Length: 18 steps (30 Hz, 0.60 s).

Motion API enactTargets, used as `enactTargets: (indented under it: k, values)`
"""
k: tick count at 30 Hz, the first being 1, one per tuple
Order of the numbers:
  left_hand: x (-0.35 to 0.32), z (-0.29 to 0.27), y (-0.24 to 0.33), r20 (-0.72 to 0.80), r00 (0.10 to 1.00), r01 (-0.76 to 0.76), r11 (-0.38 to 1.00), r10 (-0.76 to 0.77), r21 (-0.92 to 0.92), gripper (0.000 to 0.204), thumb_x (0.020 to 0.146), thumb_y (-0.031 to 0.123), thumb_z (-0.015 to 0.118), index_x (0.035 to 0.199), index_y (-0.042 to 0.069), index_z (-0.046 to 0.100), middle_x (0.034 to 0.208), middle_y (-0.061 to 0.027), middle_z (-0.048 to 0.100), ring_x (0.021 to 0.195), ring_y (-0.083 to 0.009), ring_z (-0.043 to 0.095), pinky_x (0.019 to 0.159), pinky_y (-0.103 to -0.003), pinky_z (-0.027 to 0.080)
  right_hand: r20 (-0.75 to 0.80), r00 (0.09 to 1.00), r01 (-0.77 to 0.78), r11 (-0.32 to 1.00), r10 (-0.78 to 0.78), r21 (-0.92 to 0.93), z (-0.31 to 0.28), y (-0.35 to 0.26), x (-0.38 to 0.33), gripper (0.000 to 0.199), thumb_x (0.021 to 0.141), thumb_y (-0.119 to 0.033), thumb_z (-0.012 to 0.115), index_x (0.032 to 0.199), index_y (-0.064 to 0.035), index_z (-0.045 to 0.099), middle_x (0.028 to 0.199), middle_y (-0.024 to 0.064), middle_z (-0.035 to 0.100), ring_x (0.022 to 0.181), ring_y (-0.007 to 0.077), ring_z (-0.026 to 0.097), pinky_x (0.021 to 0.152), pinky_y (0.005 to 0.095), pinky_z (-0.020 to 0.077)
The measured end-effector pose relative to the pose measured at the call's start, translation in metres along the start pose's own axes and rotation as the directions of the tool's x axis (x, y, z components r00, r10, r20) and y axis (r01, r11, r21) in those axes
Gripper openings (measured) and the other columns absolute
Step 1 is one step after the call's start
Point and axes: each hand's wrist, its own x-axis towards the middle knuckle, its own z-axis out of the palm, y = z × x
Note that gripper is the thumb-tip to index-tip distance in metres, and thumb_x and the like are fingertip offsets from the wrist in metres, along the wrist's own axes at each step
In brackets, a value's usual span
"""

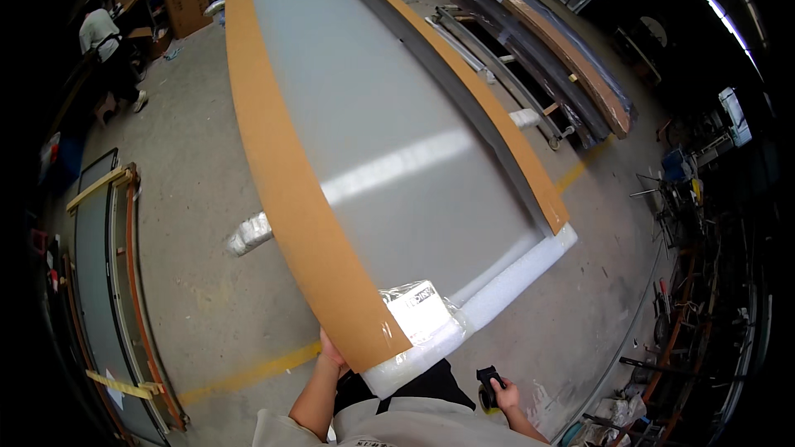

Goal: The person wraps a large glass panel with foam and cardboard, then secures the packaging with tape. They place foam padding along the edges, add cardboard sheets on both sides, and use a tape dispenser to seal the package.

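A long framed panel (pixel 373 132) with a pale grey, glossy face stretches away in front of me. Brown cardboard strips run along its left (pixel 277 157) and right (pixel 530 174) sides. White foam wrap (pixel 505 281) covers the near end, where a clear plastic bag with a white printed sheet (pixel 418 308) lies. My left hand (pixel 332 353) grips the left cardboard strip near its close corner; its fingertips are hidden beneath the edge. Lower right, away from the panel, my right hand (pixel 506 396) is closed around a black tape dispenser (pixel 487 387).
Wrapped support arms stick out left (pixel 250 234) and right (pixel 523 118) under the panel. More framed panels lean at left (pixel 95 281); long wrapped pieces (pixel 546 58) lie on a rack at far right. Metal parts (pixel 654 348) crowd the right. A person (pixel 103 45) stands far left.
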Motion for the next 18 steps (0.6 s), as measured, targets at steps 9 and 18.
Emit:
enactTargets:
  k: [9,18]
  values:
    - [-0.041,-0.002,-0.008,-0.446,0.707,-0.237,0.778,0.549,0.582,0.055,0.112,0.052,0.045,0.129,0.004,0.067,0.105,-0.0107,0.073,0.086,-0.0286,0.074,0.068,-0.039,0.062,0.413,0.829,0.055,0.79,-0.377,0.61,-0.172,-0.097,0.122,0.035,0.102,-0.025,0.074,0.123,0.002,0.075,0.108,0.0049,0.078,0.097,0.0126,0.069,0.091,0.03,0.0554]
    - [-0.22,-0.074,-0.138,-0.616,0.593,0.245,0.613,0.518,0.751,0.068,0.11,0.065,0.039,0.12,0.003,0.066,0.09,-0.0143,0.076,0.067,-0.0247,0.072,0.057,-0.041,0.06,0.385,0.496,-0.162,0.352,-0.779,0.922,-0.179,-0.305,0.133,0.041,0.111,-0.038,0.055,0.128,-0.0018,0.063,0.097,0.006,0.072,0.069,0.0126,0.066,0.051,0.0261,0.053]
